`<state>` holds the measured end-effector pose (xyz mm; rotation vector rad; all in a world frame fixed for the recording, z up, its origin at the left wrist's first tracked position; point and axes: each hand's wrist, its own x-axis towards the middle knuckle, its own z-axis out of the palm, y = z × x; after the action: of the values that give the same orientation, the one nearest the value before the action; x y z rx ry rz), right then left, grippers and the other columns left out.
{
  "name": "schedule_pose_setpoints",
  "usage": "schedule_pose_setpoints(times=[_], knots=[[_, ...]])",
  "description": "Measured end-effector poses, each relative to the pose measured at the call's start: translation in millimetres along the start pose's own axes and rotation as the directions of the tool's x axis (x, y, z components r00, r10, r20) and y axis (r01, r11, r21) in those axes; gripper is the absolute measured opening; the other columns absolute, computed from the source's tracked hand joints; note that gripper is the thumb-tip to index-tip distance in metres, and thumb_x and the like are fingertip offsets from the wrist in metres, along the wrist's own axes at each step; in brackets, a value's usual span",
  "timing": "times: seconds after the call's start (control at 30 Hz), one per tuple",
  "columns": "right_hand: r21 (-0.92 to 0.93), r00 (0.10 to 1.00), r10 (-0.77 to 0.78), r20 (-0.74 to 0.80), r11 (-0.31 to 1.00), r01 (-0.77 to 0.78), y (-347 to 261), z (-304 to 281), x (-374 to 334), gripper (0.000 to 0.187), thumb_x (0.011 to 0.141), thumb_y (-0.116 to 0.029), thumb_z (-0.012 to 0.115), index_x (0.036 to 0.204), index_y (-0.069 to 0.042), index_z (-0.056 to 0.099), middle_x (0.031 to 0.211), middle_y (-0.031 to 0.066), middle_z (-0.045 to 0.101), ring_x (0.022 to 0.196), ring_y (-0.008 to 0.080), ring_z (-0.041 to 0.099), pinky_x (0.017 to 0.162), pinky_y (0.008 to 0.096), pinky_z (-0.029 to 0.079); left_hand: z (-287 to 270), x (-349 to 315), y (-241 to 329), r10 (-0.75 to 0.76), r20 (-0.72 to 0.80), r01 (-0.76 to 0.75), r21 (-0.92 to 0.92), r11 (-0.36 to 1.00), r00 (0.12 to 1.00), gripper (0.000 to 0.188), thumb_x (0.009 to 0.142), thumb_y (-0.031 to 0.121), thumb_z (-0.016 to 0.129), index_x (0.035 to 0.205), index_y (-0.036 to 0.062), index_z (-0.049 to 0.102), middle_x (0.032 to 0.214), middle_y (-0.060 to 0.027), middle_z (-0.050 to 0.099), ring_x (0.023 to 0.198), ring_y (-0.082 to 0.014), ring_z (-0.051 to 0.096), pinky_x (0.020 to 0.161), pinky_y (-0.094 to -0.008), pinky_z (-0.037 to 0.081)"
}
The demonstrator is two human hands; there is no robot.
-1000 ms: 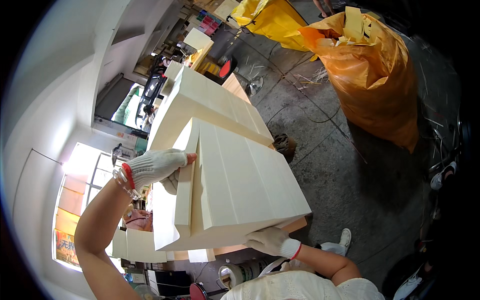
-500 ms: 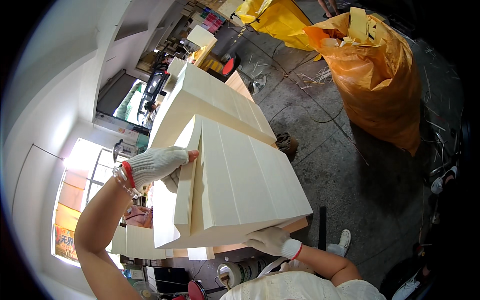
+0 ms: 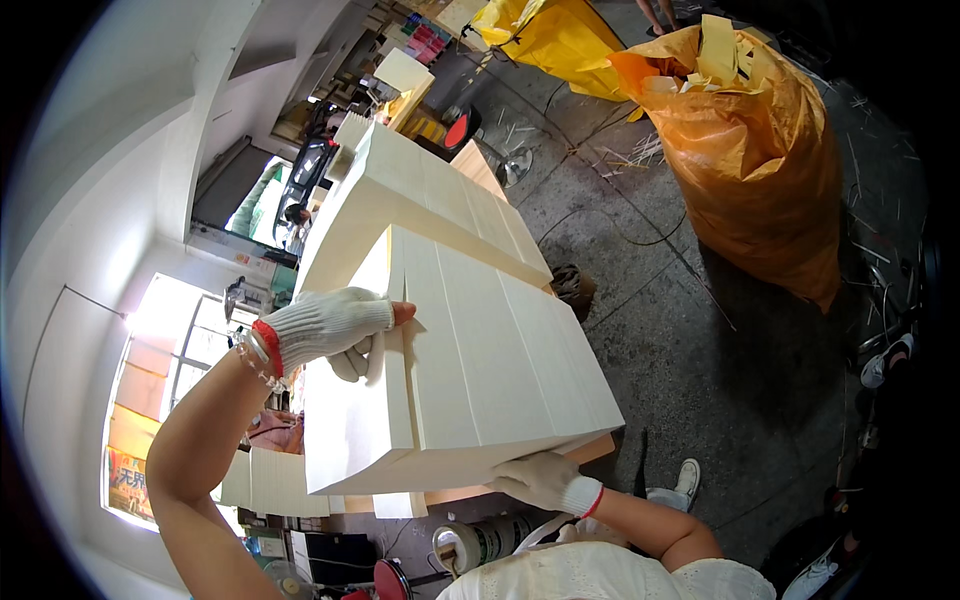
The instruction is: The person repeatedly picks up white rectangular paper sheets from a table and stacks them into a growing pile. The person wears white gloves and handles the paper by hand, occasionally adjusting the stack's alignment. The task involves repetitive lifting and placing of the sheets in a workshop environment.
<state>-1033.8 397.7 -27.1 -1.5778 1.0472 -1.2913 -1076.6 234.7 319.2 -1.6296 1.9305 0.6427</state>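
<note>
A tall stack of cream-white paper sheets (image 3: 510,370) lies in front of me, its upper batch set slightly off from the layers below. My left hand (image 3: 335,330), in a white knit glove with the thumb tip bare, is closed at the batch's upper edge. Its thumb presses over the cut side and its fingers curl above the top sheet. Against the stack's near end, low down, my gloved right hand (image 3: 545,482) lies with fingers stretched along the paper. Its fingertips are partly hidden.
Behind stands another long paper stack (image 3: 430,200). A full orange sack (image 3: 760,180) of paper offcuts stands on the floor at right, with a yellow sack (image 3: 555,45) farther back. A white bucket (image 3: 470,545) is near my body. A person's shoe (image 3: 875,370) shows far right.
The upper batch of sheets, tilted up with a gap beneath it before, has come down nearly flush onto the stack. My left hand has shifted slightly right with it; my right hand has stayed.
</note>
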Motion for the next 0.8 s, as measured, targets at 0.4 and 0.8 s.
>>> schedule_pose_setpoints(times=[0.4,0.8], knots=[[0.01,1.0,-0.012,-0.014,1.0,0.013,2.9,2.0,2.3,0.033,0.091,-0.041,0.044,0.1,-0.015,0.063,0.09,0.0122,0.067,0.08,0.0326,0.064,0.072,0.0436,0.049,0.4,-6.2,2.2,-0.001,-0.093,0.005,0.041,0.999,0.996,0.051,0.088,0.05,0.057,0.086,-0.0007,0.06,0.061,-0.0088,0.062,0.047,-0.0129,0.063,0.044,-0.0213,0.053],[0.082,0.996,-0.068,0.054,0.995,0.063,0.0,-9.4,-0.9,0.03,0.091,-0.034,0.051,0.104,-0.009,0.062,0.089,0.0155,0.066,0.079,0.0295,0.065,0.071,0.0384,0.051,-6.2,-9.9,-6.2,0.037,-0.091,-0.036,0.012,0.999,0.995,0.055,0.086,0.05,0.058,0.101,-0.0024,0.06,0.082,-0.0118,0.066,0.066,-0.0164,0.068,0.057,-0.027,0.057]])
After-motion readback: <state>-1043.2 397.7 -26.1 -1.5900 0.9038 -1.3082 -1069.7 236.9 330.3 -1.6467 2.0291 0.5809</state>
